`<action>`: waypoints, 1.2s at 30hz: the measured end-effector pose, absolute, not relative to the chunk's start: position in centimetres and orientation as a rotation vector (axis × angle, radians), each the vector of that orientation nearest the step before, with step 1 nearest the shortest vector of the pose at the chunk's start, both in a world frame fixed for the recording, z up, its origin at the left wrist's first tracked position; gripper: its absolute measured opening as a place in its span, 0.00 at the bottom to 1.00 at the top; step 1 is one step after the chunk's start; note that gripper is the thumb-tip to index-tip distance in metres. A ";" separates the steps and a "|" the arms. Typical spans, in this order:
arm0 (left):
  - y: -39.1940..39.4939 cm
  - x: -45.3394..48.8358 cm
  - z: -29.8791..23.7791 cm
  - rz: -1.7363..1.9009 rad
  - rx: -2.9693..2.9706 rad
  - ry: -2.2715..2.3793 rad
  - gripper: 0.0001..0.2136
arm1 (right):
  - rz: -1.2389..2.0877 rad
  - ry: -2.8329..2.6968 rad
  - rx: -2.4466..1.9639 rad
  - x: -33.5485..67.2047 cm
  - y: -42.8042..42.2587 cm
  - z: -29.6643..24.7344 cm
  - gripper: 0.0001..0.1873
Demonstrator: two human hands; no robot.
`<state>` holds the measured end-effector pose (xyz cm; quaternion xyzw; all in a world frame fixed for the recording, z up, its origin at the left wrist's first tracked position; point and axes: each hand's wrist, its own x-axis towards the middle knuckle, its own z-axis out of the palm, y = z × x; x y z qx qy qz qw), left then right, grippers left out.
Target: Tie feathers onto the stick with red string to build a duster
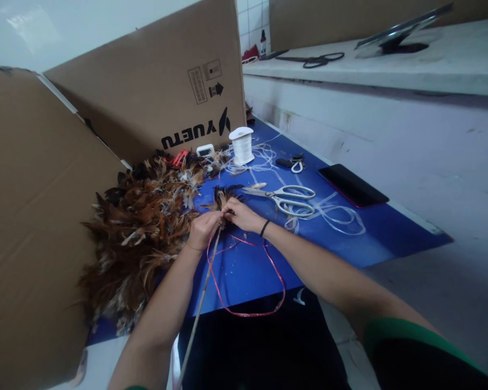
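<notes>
My left hand (pixel 203 228) is closed around the top end of a thin stick (pixel 199 309) that slants down toward me. My right hand (pixel 241 214) is closed in a pinch right beside it, pressing a small tuft of dark brown feathers (pixel 223 196) against the stick's tip. A red glossy ribbon (pixel 260 311) loops down from between the two hands and hangs over the front of the blue mat (pixel 248 271). A black band circles my right wrist.
A big heap of brown feathers (pixel 142 227) lies left of my hands. Silver scissors (pixel 287 197), white cord (pixel 333 214), a white thread spool (pixel 242 145) and a black phone (pixel 352 185) lie on the mat. Cardboard panels (pixel 154 86) stand left and behind. A raised ledge (pixel 390 59) carries black scissors.
</notes>
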<state>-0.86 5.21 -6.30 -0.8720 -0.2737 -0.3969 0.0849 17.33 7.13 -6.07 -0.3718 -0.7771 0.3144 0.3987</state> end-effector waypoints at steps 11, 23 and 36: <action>5.0 -1.0 -6.1 -1.147 -2.592 -0.922 0.10 | 0.801 -1.911 -0.940 17.4 6.7 -5.7 0.12; 5.1 -1.0 -6.4 -1.165 -2.558 -0.937 0.09 | 0.699 -1.946 -0.925 17.9 6.7 -5.3 0.04; 4.4 0.0 -5.8 -1.529 -2.442 -1.468 0.06 | 1.072 -1.711 -0.966 17.8 6.3 -5.4 0.05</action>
